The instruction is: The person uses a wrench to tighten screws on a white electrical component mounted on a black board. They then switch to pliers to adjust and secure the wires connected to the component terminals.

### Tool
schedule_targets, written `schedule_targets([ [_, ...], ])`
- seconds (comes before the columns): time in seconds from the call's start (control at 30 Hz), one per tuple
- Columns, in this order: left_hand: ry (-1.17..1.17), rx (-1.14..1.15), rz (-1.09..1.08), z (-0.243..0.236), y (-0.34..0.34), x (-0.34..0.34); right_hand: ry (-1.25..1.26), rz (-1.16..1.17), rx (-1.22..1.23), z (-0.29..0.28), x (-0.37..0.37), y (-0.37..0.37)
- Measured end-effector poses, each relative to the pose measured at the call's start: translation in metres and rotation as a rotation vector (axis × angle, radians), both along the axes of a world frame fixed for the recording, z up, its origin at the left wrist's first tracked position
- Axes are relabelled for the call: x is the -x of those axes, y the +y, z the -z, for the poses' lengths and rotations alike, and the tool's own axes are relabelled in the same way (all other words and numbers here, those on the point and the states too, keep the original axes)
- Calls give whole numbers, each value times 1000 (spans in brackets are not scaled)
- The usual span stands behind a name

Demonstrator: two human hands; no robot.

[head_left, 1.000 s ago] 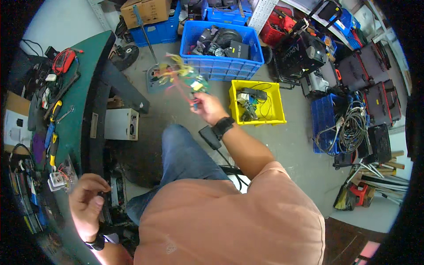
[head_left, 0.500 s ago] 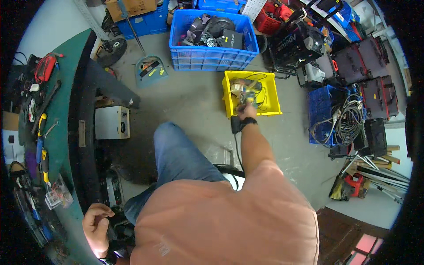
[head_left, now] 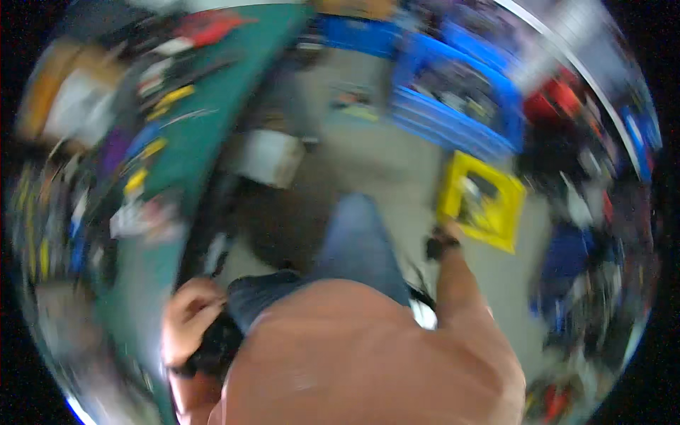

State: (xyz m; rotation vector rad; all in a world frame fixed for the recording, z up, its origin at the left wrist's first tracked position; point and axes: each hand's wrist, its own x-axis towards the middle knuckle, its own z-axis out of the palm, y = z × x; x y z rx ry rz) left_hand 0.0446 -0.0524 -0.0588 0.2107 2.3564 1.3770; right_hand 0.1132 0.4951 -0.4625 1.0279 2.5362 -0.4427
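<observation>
The picture is smeared by motion. My right arm reaches forward, and my right hand (head_left: 450, 231) is at the near left corner of a yellow plastic bin (head_left: 518, 212) on the floor. Its fingers are too blurred to show whether they grip the rim or hold anything. Dark and pale items (head_left: 479, 195) lie inside the bin, their kind unclear. On my left, my left hand (head_left: 193, 315) is by the edge of the green-topped workbench (head_left: 234, 92). Its fingers are loosely bent with the thumb apart, and nothing shows in them.
A blue crate (head_left: 439, 117) filled with dark parts stands beyond the bin. Yellow-and-blue hand tools (head_left: 142, 152) and a red item (head_left: 205, 27) lie on the bench. A white box (head_left: 268, 157) sits beside it on the floor. Blurred equipment lines the right side.
The whole view has swung to the left, bringing more of the bench in. My right hand has come back from inside the yellow bin to its near corner. My left hand stays by the bench.
</observation>
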Motion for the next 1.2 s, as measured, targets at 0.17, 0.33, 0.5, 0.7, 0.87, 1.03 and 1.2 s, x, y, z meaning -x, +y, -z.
schedule_targets([
  [0.17,133,-35,-65,-23,-29,-11,801,938,1169,6,53,26],
  [0.33,258,19,-282,-29,-69,-33,852,751,1158,-102,137,-28],
  [0.5,632,345,-441,-43,-116,28,749,707,1236,-108,156,-46],
  [0.7,801,599,-170,-34,-142,106,675,590,1318,-134,129,-89],
  [0.87,747,697,43,-22,-136,132,655,627,1314,-126,111,-62],
  [1.03,739,623,114,-17,-136,144,696,625,1299,-152,105,-58],
  [1.2,849,704,2,-21,-127,126,721,643,1322,-159,112,-58],
])
